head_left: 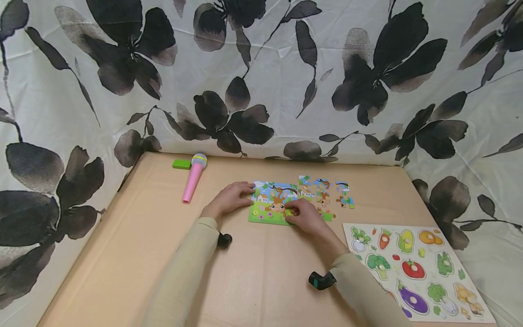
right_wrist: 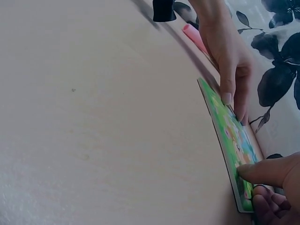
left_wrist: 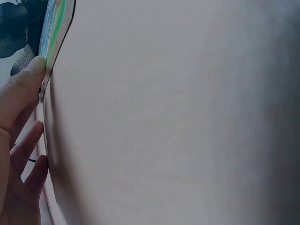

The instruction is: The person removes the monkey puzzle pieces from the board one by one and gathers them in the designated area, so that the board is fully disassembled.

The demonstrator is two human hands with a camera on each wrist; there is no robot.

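A monkey picture puzzle [head_left: 267, 213] with a green lower border lies flat on the table. My left hand [head_left: 234, 198] is at its left side, thumb and fingertips resting on the edge, the fingers fairly straight. Over the lower right part of the board, my right hand [head_left: 306, 217] has its thumb pressed down and fingers curled at the edge. Between them it pinches a small green puzzle piece [right_wrist: 248, 183], mostly hidden by the hand. Several loose pieces, among them a monkey-face piece [head_left: 325, 202] and a blue one [head_left: 342, 185], lie right of the board.
A pink toy microphone [head_left: 194, 179] lies at the back left, beside a green block [head_left: 181, 164]. A vegetable picture board [head_left: 413, 284] lies at the right, close under the right forearm. A floral cloth [head_left: 286, 136] hangs behind the table.
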